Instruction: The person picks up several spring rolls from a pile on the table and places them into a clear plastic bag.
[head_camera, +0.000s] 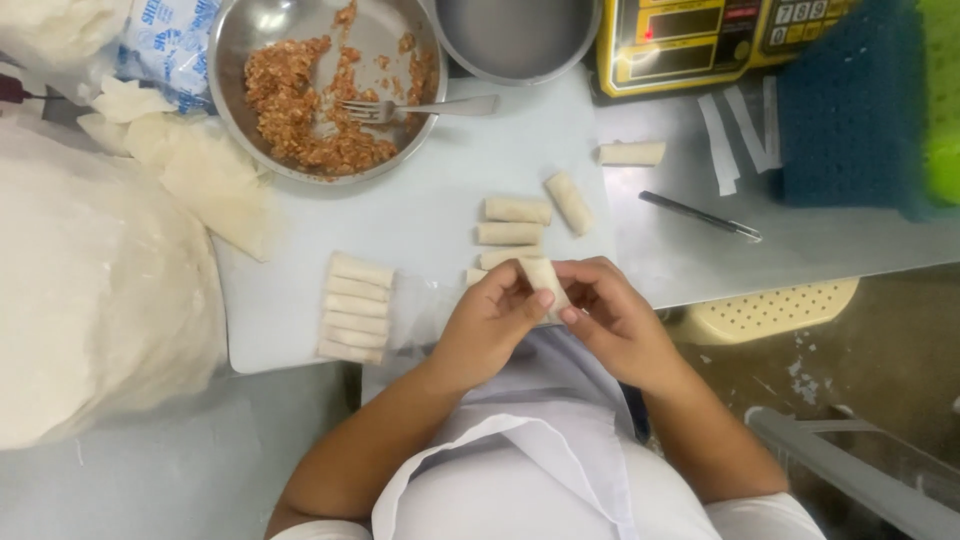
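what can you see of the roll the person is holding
The roll is a small pale cylinder in a thin, dough-like wrapper, closed along its length, tilted slightly. The left hand and right hand pinch it between fingertips at the white board's near edge, close to other finished rolls.

The rolls (355, 308) are pale cream, like the roll (543, 278) held in the fingers. The filling (300, 110) in the silver bowl (235, 60) is reddish-brown and speckled. The board (420, 215) is white, the surface (800, 240) grey. The scale (700, 40) is yellow, the crate (850, 110) dark blue with a grid pattern.
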